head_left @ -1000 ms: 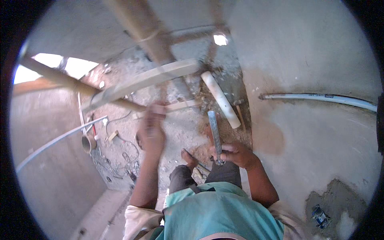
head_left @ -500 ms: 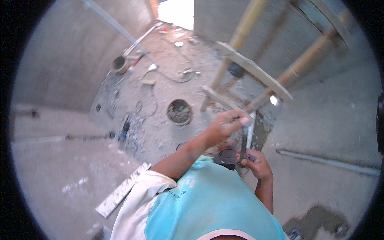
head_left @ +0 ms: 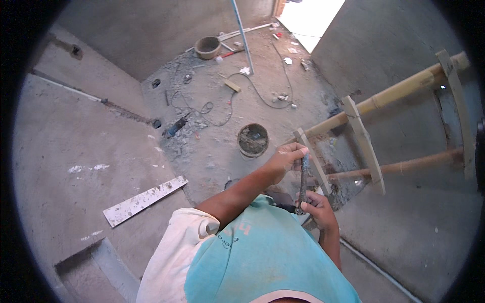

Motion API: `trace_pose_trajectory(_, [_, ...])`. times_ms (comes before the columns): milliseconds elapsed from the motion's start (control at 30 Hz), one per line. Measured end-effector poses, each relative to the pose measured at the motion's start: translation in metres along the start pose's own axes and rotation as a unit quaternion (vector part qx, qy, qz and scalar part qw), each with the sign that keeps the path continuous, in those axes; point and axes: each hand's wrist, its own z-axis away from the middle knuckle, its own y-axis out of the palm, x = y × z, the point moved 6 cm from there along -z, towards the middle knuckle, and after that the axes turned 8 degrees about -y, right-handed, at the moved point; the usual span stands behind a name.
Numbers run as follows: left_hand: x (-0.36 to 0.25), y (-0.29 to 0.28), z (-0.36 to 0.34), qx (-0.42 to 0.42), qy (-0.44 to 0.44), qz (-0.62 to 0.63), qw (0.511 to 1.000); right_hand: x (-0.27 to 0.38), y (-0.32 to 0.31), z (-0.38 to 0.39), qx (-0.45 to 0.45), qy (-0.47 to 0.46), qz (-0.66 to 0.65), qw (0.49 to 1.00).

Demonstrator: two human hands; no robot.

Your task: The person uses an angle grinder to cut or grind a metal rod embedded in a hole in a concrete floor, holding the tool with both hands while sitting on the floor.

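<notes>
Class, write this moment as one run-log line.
left hand: holding upper end of grey bar; right hand: holding lower end; bucket: on floor; ladder: at right

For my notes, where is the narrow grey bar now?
In the head view, the narrow grey bar is right of centre, left hand at its upper end, right hand at its lower end.

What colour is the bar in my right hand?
Mottled grey bar, clearest in the head view.
</notes>
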Motion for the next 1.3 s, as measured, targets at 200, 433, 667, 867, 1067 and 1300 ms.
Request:
trace_pose_trajectory(200, [0.031,-0.045,-0.020,-0.080,-0.043,0.042,0.995,-0.006,-0.017,-0.062,0.029,-0.027,0.047,0.998])
trace_pose_trajectory(433, [0.032,-0.050,-0.014,-0.123,-0.062,0.039,0.990,-0.019,-0.007,-0.108,-0.008,-0.012,0.091,0.996])
trace_pose_trajectory(667, [0.031,-0.172,-0.039,-0.210,-0.047,0.030,0.976,-0.075,-0.029,-0.130,-0.202,0.030,0.218,0.954])
trace_pose_trajectory(867, [0.023,-0.325,-0.006,-0.277,-0.116,0.040,0.953,-0.168,-0.014,-0.097,-0.273,0.171,0.359,0.876])
trace_pose_trajectory(1067, [0.026,-0.441,0.047,-0.333,-0.191,-0.040,0.923,-0.182,0.061,-0.157,-0.224,0.191,0.333,0.896])
trace_pose_trajectory(1300, [0.027,-0.476,0.075,-0.370,-0.164,0.024,0.914,-0.218,0.107,-0.260,-0.042,0.167,0.343,0.923])
